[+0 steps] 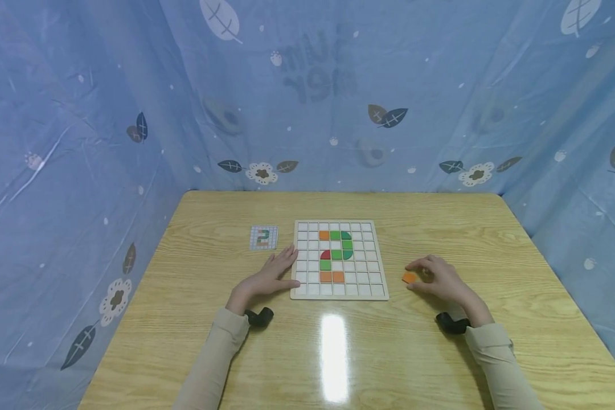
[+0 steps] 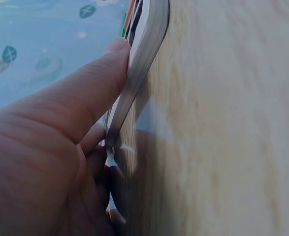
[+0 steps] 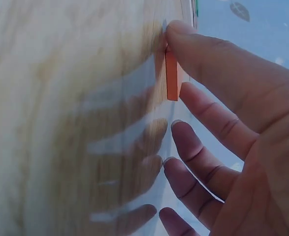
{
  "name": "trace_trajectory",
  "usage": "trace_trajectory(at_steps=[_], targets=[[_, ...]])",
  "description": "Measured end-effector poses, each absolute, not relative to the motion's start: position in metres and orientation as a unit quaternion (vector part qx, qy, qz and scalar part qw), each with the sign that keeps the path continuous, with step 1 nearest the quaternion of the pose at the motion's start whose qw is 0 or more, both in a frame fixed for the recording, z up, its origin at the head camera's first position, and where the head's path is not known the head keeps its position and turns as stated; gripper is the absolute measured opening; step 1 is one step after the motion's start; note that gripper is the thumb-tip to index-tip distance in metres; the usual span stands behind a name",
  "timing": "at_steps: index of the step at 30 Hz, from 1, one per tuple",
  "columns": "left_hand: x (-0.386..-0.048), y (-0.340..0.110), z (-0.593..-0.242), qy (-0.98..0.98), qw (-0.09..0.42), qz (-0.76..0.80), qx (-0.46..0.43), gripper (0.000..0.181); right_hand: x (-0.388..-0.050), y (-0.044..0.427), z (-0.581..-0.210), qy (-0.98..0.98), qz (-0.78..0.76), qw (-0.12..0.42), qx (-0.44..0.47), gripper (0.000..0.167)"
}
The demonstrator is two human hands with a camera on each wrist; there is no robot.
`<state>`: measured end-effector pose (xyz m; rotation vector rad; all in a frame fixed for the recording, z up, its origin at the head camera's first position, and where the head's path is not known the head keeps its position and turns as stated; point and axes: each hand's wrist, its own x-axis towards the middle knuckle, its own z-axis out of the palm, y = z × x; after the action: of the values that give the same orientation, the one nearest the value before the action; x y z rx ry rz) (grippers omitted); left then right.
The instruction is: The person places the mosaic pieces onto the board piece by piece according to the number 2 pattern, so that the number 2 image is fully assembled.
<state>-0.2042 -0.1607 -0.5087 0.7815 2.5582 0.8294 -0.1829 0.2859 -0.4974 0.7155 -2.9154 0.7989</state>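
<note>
A white gridded board lies on the table, bearing green tiles, orange tiles and a red rounded tile laid out in the shape of a 2. My left hand rests at the board's left edge, fingers extended; in the left wrist view the thumb touches the board's side. To the right of the board, my right hand pinches a loose orange tile between thumb and index finger, close to the tabletop. The right wrist view shows that tile edge-on.
A small card printed with a coloured 2 on a grid lies left of the board. Black wrist devices sit under both wrists. Blue patterned curtains enclose the wooden table at the back and sides.
</note>
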Motion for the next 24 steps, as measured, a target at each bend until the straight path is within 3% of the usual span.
trace_trajectory(at_steps=[24], targets=[[-0.2035, -0.1606, -0.5079, 0.899, 0.163, 0.293, 0.281, 0.083, -0.1850, 0.2905, -0.4956, -0.946, 0.249, 0.018, 0.205, 0.025]])
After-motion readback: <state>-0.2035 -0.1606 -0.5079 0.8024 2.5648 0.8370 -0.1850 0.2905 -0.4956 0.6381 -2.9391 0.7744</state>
